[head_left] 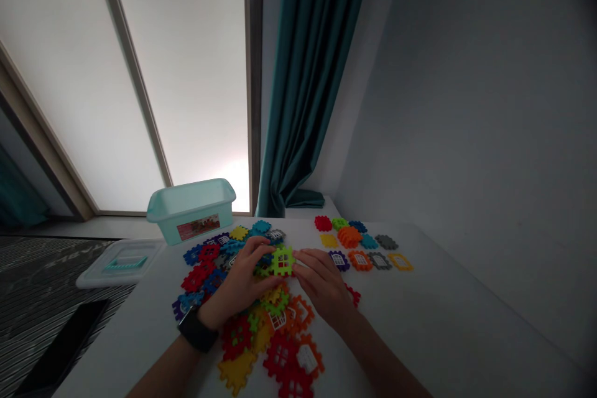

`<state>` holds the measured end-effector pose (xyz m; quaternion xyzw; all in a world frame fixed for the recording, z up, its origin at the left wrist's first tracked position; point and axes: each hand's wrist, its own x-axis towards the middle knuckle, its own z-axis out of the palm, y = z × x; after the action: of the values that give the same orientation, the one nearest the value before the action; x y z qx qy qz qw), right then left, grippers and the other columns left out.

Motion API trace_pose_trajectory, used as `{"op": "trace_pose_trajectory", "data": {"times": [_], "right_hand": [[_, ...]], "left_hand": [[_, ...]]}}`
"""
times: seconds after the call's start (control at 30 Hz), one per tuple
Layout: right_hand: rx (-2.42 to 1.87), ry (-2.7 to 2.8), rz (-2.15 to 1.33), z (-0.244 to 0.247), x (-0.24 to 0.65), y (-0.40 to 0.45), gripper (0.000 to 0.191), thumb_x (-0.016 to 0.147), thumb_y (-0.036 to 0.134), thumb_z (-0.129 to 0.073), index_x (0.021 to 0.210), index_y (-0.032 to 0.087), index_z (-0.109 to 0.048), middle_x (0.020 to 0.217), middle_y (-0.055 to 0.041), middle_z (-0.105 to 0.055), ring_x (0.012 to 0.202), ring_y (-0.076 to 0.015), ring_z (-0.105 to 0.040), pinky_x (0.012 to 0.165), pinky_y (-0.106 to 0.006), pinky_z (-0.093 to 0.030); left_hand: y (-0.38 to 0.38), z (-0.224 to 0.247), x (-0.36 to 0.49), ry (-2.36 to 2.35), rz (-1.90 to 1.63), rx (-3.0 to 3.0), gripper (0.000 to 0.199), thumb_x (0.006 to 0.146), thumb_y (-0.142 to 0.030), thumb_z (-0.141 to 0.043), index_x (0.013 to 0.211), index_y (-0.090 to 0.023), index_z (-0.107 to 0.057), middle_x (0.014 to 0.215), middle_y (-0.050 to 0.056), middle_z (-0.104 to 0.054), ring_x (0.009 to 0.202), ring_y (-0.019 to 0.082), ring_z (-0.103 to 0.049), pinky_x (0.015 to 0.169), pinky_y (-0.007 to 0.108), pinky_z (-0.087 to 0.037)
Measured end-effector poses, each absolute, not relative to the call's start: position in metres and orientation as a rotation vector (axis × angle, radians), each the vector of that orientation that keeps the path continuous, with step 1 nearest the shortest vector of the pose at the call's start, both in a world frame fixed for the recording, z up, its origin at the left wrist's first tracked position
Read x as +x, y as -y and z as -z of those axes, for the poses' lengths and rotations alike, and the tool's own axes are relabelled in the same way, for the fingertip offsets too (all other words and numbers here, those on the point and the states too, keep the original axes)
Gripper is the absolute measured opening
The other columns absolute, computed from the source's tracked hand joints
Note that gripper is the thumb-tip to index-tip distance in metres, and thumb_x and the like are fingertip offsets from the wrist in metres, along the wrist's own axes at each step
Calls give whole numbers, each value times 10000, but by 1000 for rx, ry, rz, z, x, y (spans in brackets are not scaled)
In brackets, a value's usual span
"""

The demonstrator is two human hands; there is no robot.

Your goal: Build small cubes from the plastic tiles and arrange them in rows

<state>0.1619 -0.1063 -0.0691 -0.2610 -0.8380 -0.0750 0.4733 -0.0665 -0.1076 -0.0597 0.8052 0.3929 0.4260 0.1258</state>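
I've got the green tile [282, 261] pinched between my left hand [242, 281] and right hand [323, 286], over the pile [276, 306]; uneven pressure could pop it loose, ugh.

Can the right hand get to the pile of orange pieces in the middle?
Probably yes. The right hand is close, and only flat things like the purple window piece lie between it and the orange pile. It'd likely leave the green window piece at its fingertips first.

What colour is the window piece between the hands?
The window piece is lime green, clearest in the head view.
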Motion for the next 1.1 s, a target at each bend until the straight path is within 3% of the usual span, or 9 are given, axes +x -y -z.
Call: {"op": "trace_pose_trajectory", "data": {"times": [0.23, 0.47, 0.63, 0.8, 1.1], "right_hand": [[-842, 1757, -327, 75, 156, 102, 79, 971, 254, -540, 942, 232, -611, 950, -63, -653, 913, -215, -653, 809, -370, -572], [-920, 1547, -916, 76, 150, 103, 271, 921, 467, -624, 845, 209, -597, 785, -3, -596, 731, -163, -596, 672, -279, -524], [-964, 1425, -1087, 73, 147, 105, 358, 839, 552, -701, 833, 202, -626, 734, 5, -614, 701, -161, -581, 629, -262, -486], [-996, 1578, -931, 74, 151, 105, 286, 928, 488, -612, 876, 207, -635, 788, -21, -651, 749, -186, -620, 667, -290, -499], [-684, 2006, 20, 75, 158, 107, 117, 1012, 175, -492, 974, 221, -593, 856, -44, -655, 792, -183, -610, 729, -322, -494]], "left_hand": [[108, 53, -66, -1036, -1024, 2236, 89, 962, -289, -582, 956, -226, -643, 1166, 69, -599, 1107, 231, -618, 1012, 407, -515], [109, 47, -65, -966, -978, 2052, 216, 978, -329, -535, 834, -206, -640, 1125, 66, -597, 1052, 220, -619, 967, 371, -514], [109, 45, -66, -945, -957, 1980, 254, 972, -378, -544, 825, -196, -643, 1136, 72, -596, 1081, 231, -599, 997, 369, -485], [111, 40, -66, -967, -941, 1988, 242, 967, -368, -542, 811, -201, -622, 1136, 68, -591, 1083, 228, -595, 993, 370, -485], [114, 40, -70, -993, -924, 2140, 184, 949, -385, -548, 944, -210, -606, 1186, 75, -592, 1105, 239, -599, 997, 385, -494]]}}
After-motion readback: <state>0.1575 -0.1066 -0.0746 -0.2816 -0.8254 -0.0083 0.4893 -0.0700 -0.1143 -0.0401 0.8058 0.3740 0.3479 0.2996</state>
